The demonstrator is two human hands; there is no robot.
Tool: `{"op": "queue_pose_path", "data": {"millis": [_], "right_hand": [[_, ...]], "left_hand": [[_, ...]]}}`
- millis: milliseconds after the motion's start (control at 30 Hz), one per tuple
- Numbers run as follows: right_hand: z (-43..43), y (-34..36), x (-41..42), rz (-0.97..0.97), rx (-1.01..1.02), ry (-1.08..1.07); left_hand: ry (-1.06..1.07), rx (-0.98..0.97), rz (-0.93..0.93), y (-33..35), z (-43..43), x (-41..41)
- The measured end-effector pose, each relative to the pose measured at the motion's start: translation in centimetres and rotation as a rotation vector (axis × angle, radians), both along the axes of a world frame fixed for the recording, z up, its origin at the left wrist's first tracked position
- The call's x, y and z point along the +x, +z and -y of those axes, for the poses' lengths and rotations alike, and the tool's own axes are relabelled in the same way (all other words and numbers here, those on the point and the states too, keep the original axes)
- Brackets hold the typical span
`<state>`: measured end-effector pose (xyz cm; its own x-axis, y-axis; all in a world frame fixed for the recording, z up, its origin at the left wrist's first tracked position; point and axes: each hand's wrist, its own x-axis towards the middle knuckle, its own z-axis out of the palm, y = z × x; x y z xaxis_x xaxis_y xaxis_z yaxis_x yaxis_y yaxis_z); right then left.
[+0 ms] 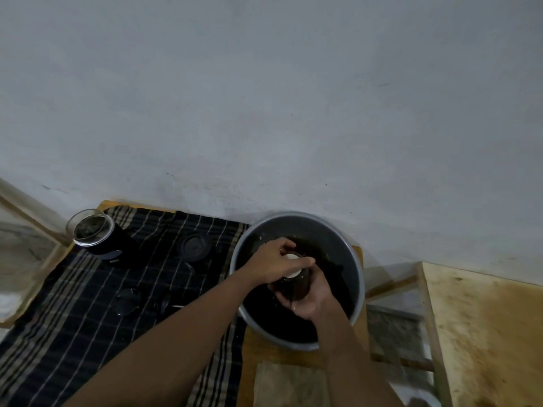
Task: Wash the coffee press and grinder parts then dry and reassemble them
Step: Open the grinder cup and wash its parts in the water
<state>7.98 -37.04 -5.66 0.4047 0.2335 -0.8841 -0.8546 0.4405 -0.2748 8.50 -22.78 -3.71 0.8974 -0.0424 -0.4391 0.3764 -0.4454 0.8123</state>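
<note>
**Plainly a scrub held over the basin**

Low in the view, right of centre, a dark cylindrical part of the coffee set is held just above the dark water. The right hand is curled round it from the near side, likely so that drips fall back into the water. The left hand comes over the top, fingers pinching something white against the part's mouth. It may be a sponge or soap; I cannot tell which. I judge this to be the washing step, with drying and reassembly not yet begun.

Beneath both hands sits the round metal basin, on a wooden surface against the wall. To the left, a dark striped cloth carries round dark pieces, probably laid there to drain. A clear-topped grinder body stands at the cloth's far left corner.
</note>
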Motion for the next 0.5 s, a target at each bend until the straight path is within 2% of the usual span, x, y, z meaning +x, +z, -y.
{"op": "queue_pose_path", "data": {"millis": [100, 200, 267, 367, 500], "right_hand": [[-0.9, -0.3, 0.7, 0.113, -0.149, -0.012], [-0.4, -0.4, 1.1, 0.316, -0.395, 0.156], [0.0, -0.3, 1.0, 0.410, -0.462, 0.268], [1.3, -0.4, 0.9, 0.385, -0.532, 0.266], [3.3, -1.8, 0.8, 0.232, -0.624, 0.161]], "left_hand": [[-0.232, 0.120, 0.015, 0.3, -1.1, -0.1], [-0.400, 0.278, 0.005, -0.6, -1.6, -0.4], [-0.460, 0.447, -0.014, -1.8, -1.5, -0.8], [-0.475, 0.546, 0.010, -4.0, -1.3, -1.7], [-0.472, 0.686, 0.022, -5.0, -0.1, -2.0]]}}
